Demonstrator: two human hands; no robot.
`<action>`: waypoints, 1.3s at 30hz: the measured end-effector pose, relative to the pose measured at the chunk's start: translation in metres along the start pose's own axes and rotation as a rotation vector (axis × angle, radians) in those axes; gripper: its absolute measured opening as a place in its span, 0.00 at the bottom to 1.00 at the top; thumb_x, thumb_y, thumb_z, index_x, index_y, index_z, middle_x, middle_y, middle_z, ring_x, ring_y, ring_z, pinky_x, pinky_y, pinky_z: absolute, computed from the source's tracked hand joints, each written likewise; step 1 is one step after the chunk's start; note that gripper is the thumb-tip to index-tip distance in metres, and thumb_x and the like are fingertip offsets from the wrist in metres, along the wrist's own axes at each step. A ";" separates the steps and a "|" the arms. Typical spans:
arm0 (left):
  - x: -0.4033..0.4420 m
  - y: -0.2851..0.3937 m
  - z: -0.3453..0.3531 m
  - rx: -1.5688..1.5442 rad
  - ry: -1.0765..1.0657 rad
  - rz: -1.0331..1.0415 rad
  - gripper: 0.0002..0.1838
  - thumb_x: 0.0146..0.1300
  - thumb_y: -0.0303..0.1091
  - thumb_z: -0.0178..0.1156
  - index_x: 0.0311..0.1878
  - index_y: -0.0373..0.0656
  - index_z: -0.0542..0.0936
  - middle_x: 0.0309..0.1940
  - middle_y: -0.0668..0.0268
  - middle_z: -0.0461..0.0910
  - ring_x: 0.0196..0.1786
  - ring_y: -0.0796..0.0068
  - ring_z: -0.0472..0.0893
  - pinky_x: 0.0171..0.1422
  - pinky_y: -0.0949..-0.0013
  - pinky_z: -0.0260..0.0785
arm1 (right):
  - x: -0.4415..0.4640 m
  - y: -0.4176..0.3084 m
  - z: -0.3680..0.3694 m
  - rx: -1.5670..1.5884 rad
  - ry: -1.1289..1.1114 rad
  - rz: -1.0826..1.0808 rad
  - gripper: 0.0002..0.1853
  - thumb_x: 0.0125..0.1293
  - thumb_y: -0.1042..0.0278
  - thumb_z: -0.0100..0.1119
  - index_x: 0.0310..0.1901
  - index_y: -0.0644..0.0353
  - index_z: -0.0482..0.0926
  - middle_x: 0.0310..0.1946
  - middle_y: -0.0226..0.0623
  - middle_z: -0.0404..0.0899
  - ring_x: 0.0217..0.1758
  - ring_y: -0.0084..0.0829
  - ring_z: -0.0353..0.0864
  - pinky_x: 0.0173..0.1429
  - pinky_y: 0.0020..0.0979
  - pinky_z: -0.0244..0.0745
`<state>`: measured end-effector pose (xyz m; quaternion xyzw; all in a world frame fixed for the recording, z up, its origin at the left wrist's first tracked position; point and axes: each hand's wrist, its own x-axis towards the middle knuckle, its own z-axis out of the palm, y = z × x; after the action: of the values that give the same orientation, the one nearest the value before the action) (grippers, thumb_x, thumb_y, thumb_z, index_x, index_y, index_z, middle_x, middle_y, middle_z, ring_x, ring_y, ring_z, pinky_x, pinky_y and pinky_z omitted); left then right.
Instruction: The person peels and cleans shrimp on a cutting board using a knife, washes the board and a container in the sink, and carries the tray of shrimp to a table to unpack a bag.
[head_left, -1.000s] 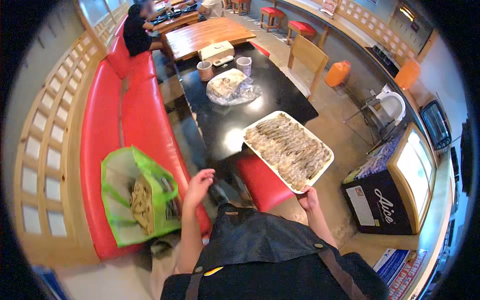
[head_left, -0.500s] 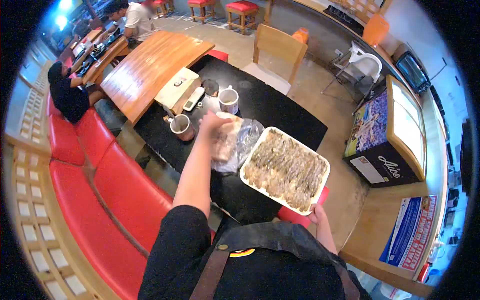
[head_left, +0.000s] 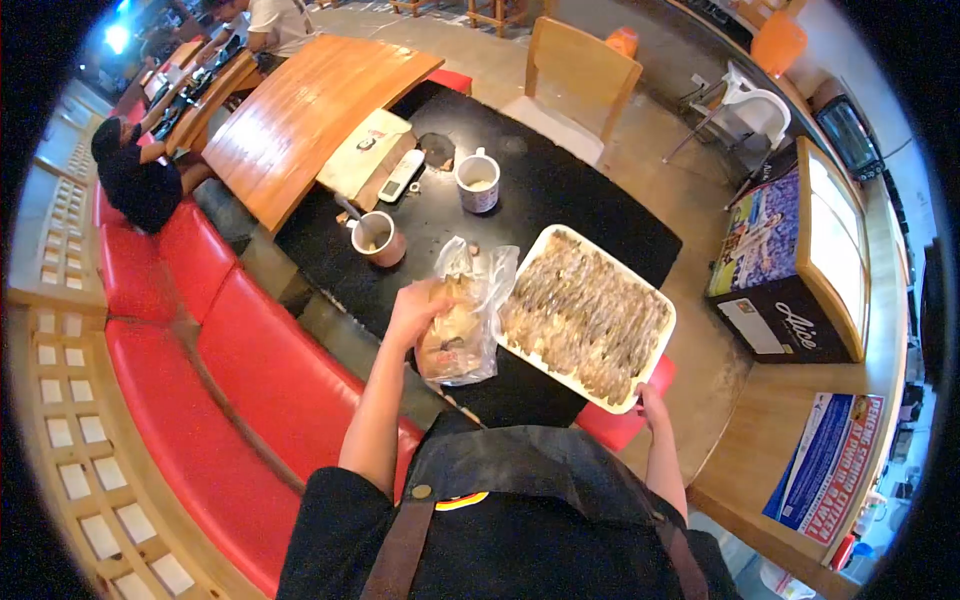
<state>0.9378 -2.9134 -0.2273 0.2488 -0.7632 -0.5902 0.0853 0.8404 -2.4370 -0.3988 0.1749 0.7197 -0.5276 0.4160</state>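
My right hand (head_left: 652,410) grips the near right corner of a cream rectangular tray (head_left: 668,330). Rows of brownish food pieces (head_left: 588,315) fill it; I cannot make out their kind. My left hand (head_left: 420,312) is closed on a clear plastic bag (head_left: 482,345) with something light brown inside. Its fingertips are partly hidden against the bag, which sits left of the tray, over the black table. Beyond the bag stand a mug with a utensil in it (head_left: 379,240) and a second mug (head_left: 478,182) with pale contents.
On the black table (head_left: 560,170) lie a white handheld device (head_left: 402,176) and a beige box (head_left: 365,150). A wooden table (head_left: 310,115) adjoins it. Red bench seating (head_left: 200,400) runs along the left. A chair (head_left: 580,80) and a fridge (head_left: 790,270) stand right. People sit at the far left.
My left hand has drawn back nearer my body, and more of the plastic bag shows beside it. The tray remains in my right hand. The view has shifted slightly.
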 end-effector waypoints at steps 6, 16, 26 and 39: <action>-0.103 0.075 -0.003 -0.047 0.015 0.027 0.22 0.48 0.31 0.69 0.46 0.33 0.77 0.33 0.69 0.80 0.34 0.83 0.76 0.41 0.76 0.70 | -0.073 -0.090 0.005 -0.646 -0.013 -0.243 0.20 0.58 0.51 0.54 0.40 0.62 0.77 0.28 0.37 0.77 0.33 0.30 0.77 0.38 0.32 0.71; -0.089 0.134 0.002 0.313 -0.360 0.192 0.22 0.48 0.40 0.70 0.46 0.42 0.80 0.39 0.59 0.77 0.46 0.65 0.77 0.56 0.67 0.67 | -0.179 -0.216 0.200 -0.258 -0.602 -1.091 0.57 0.45 0.52 0.74 0.70 0.61 0.45 0.69 0.45 0.51 0.71 0.37 0.52 0.72 0.36 0.49; 0.135 0.054 -0.234 -0.207 0.230 -0.341 0.27 0.53 0.52 0.66 0.49 0.42 0.74 0.40 0.64 0.76 0.37 0.74 0.74 0.42 0.70 0.71 | -0.162 -0.248 0.312 0.297 -0.290 -0.848 0.12 0.62 0.70 0.55 0.46 0.64 0.77 0.36 0.33 0.80 0.43 0.28 0.79 0.52 0.29 0.72; 0.244 0.004 -0.175 -0.569 0.252 -0.610 0.34 0.47 0.49 0.72 0.57 0.46 0.73 0.55 0.63 0.75 0.57 0.60 0.74 0.63 0.52 0.60 | -0.220 -0.270 0.338 0.063 0.313 -0.812 0.15 0.63 0.66 0.54 0.49 0.64 0.79 0.40 0.39 0.80 0.42 0.31 0.78 0.52 0.30 0.70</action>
<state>0.8009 -3.1801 -0.2124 0.4995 -0.4454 -0.7402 0.0647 0.9242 -2.8046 -0.0931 -0.0318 0.7681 -0.6371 0.0550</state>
